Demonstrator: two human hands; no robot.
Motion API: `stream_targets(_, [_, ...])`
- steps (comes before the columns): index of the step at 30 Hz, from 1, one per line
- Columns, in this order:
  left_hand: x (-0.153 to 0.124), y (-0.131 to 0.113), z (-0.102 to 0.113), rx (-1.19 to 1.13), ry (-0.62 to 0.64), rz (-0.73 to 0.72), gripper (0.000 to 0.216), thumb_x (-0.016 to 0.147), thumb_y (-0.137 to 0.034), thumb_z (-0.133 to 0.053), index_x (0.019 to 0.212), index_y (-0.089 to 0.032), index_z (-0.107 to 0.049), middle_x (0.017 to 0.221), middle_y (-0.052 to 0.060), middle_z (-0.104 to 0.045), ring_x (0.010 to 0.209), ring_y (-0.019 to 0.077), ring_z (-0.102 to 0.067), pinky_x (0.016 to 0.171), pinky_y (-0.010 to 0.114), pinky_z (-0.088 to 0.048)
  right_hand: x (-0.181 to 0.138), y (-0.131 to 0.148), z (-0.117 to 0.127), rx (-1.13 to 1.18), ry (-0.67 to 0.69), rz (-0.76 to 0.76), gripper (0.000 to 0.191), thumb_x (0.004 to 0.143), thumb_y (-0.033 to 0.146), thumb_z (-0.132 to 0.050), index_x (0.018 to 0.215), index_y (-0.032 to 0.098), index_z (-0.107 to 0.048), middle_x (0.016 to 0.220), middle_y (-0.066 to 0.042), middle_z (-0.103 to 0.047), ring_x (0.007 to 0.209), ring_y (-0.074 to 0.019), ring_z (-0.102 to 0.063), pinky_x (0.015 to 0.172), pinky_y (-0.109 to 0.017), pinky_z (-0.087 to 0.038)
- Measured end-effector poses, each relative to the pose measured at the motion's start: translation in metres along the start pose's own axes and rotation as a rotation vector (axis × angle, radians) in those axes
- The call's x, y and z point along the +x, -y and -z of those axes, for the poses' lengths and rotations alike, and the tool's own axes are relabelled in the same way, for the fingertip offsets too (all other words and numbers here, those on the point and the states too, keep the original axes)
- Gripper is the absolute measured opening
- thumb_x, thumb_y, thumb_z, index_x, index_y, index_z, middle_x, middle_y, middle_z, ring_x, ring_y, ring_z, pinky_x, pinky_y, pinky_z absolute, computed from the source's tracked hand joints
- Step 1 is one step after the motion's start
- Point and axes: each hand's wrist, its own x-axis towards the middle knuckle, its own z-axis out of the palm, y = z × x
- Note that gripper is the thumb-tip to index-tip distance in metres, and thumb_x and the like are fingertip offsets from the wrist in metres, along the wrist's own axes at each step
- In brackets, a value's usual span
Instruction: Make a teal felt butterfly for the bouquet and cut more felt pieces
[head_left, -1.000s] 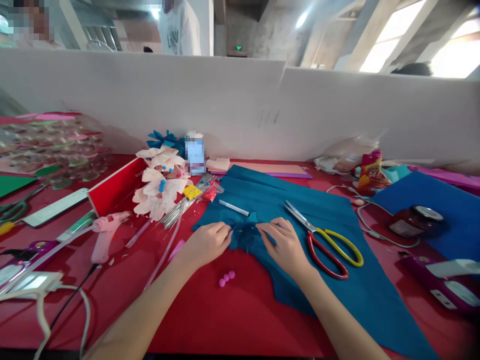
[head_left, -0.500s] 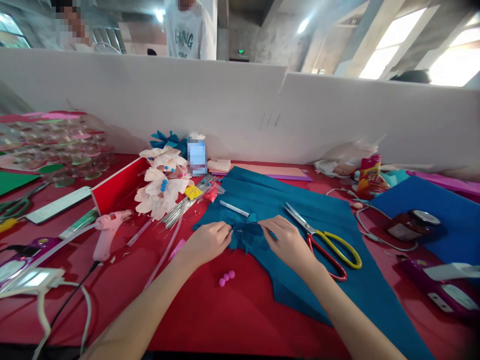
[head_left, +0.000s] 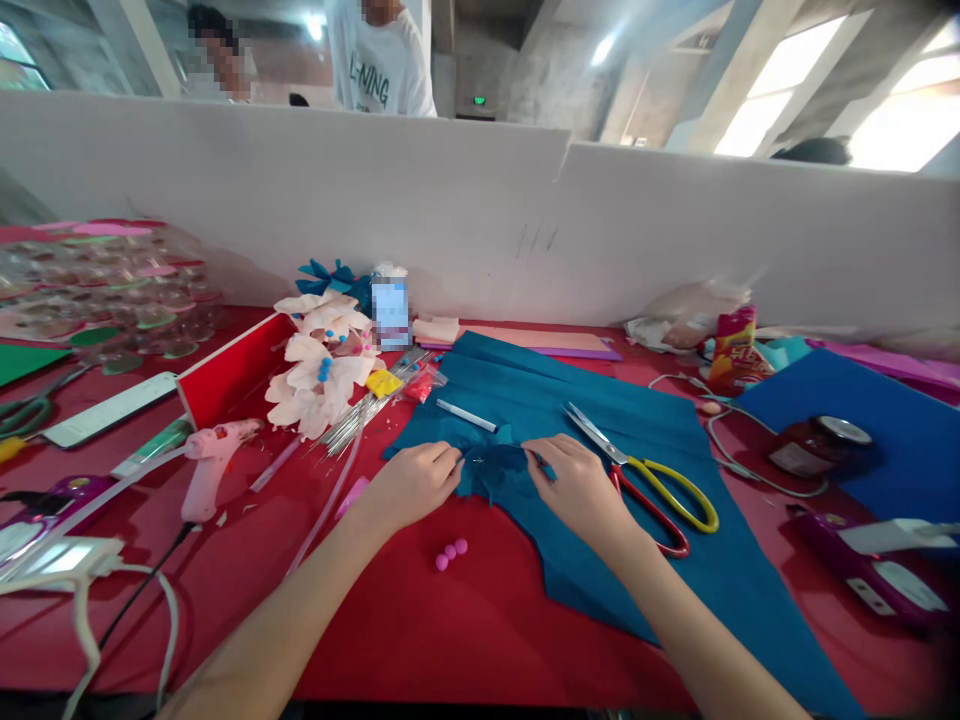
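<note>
Between my hands is a blue crepe paper flower (head_left: 491,470), its ruffled petals spread over a large sheet of blue crepe paper (head_left: 630,400). My left hand (head_left: 426,480) pinches the flower's left edge, fingers closed. On the opposite side my right hand (head_left: 570,480) has its fingertips closed on a right-hand petal. A capped white marker (head_left: 466,416) lies just behind the flower. Scissors (head_left: 637,480) with one yellow and one red handle rest on the sheet to the right of my right hand. Several pink pom-poms (head_left: 451,553) sit in front, on the red tabletop.
At left are a pink glue gun (head_left: 212,465), its cord, a white phone-like slab (head_left: 112,408) and white paper flowers (head_left: 315,385). Thin wires (head_left: 349,425) lie behind my left hand. A dark jar (head_left: 819,445) stands at right. A white partition (head_left: 480,220) closes the back; people are beyond it.
My right hand's fingers have shifted slightly on the flower's right petal. My left hand keeps its pinch. Beyond the partition, the person at left has moved right.
</note>
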Motion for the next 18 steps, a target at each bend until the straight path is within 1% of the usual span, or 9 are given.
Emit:
stream_targets(3, [0.0,0.0,0.001,-0.003,0.008,0.004,0.024,0.095,-0.018,-0.038,0.079,-0.014,-0.057,0.072,0.005,-0.061,0.064,0.0164,-0.06,0.059,0.028,-0.051,-0.002,0.001,0.002,-0.017,-0.004,-0.023,0.019,0.089,0.012,-0.049,0.09,0.013,-0.068,0.087,-0.012,-0.07,0.079,-0.0229,-0.065,0.068,-0.033,-0.054])
stream_targets(8, [0.0,-0.001,0.002,-0.001,0.016,0.002,0.027,0.095,-0.019,-0.037,0.078,-0.014,-0.057,0.072,0.005,-0.061,0.065,0.0166,-0.06,0.06,0.028,-0.051,-0.006,0.002,-0.001,-0.004,0.01,-0.068,0.018,0.088,0.013,-0.049,0.09,0.015,-0.067,0.085,-0.01,-0.07,0.075,-0.0208,-0.065,0.067,-0.03,-0.052])
stream_targets(14, [-0.002,0.002,-0.002,0.004,0.002,-0.003,0.027,0.096,-0.019,-0.036,0.079,-0.014,-0.057,0.074,0.006,-0.062,0.067,0.0169,-0.061,0.062,0.029,-0.051,-0.011,0.004,-0.003,0.046,0.038,-0.169,0.018,0.089,0.016,-0.048,0.091,0.016,-0.066,0.081,-0.008,-0.069,0.071,-0.019,-0.064,0.065,-0.028,-0.049])
stream_targets(18, [-0.004,0.003,-0.005,0.008,-0.006,-0.007,0.027,0.096,-0.019,-0.036,0.08,-0.014,-0.058,0.074,0.006,-0.062,0.068,0.0171,-0.061,0.063,0.029,-0.051,-0.012,0.006,-0.001,0.069,0.032,-0.185,0.017,0.088,0.017,-0.048,0.09,0.016,-0.064,0.079,-0.007,-0.068,0.07,-0.0183,-0.063,0.064,-0.026,-0.048])
